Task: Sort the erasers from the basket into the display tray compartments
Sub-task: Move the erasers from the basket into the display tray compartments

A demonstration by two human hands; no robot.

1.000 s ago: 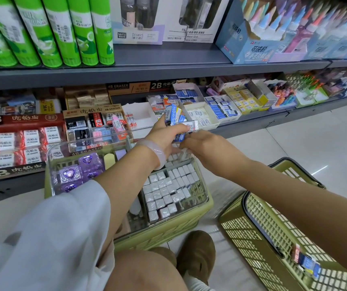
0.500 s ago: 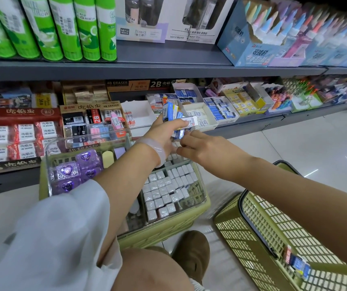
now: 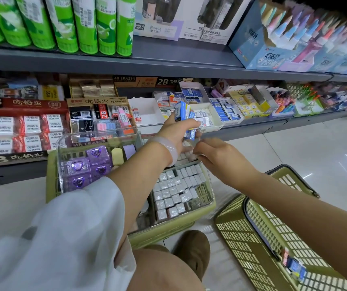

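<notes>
Left hand (image 3: pixel 175 133) fingers curled round a fanned bunch of blue-and-white sleeved erasers (image 3: pixel 186 118), held up in front of the shelf's white cardboard eraser box (image 3: pixel 209 117). Right hand (image 3: pixel 216 153) just below and right of it, fingertips bent toward the bunch, holding nothing that I can see; a small gap separates them. Both hands sit above the clear display tray (image 3: pixel 207 186), which rests on a green basket (image 3: pixel 168 229). Tray right compartment: rows of small white wrapped erasers (image 3: pixel 174 192). Left compartment: purple heart cases (image 3: pixel 84 164). Second green basket (image 3: pixel 261 223) at right, one blue eraser (image 3: pixel 294 267) in it.
</notes>
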